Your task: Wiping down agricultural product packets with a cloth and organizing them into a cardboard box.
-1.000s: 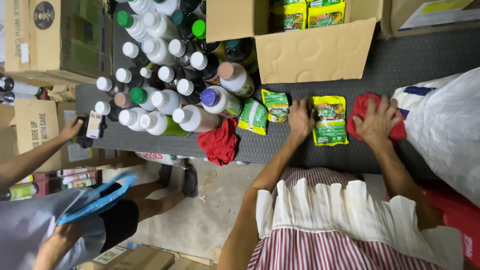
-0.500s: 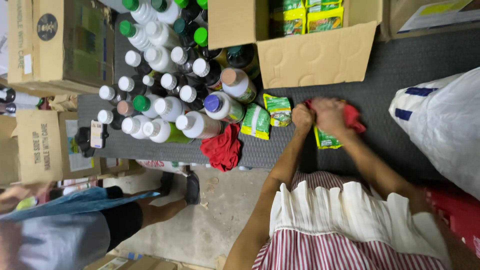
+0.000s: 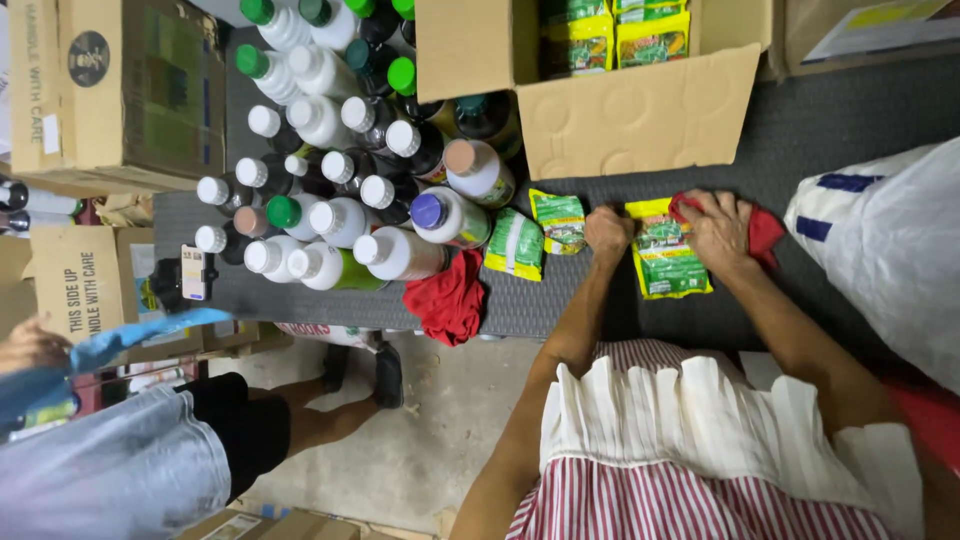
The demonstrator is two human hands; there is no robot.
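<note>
Yellow-green packet (image 3: 668, 258) lies flat on the dark worktop (image 3: 850, 120), between the two hands, directly ahead of the person's torso. Long axis runs away from the body, toward the open box (image 3: 640, 125).

Left hand (image 3: 608, 230): closed into a fist at the packet's left edge, touching or just beside it; cannot tell whether it pinches the edge. Right hand (image 3: 718, 232): fingers spread, pressing a red cloth (image 3: 762, 230) onto the packet's upper right corner. The right hand is the one on the packet proper; the left is at its margin.

Around it: two more packets just left of the left hand, one small (image 3: 560, 220), one green-white (image 3: 514, 243). A second red cloth (image 3: 450, 298) hangs over the worktop's near edge. Left of that, a dense cluster of capped bottles (image 3: 340, 210), most of them lying with caps toward the camera. The box holds similar yellow packets. White bag (image 3: 885, 250) stands near, right of the right hand.

Another person's arm in a blue sleeve (image 3: 110, 340) is at far left, well apart.
</note>
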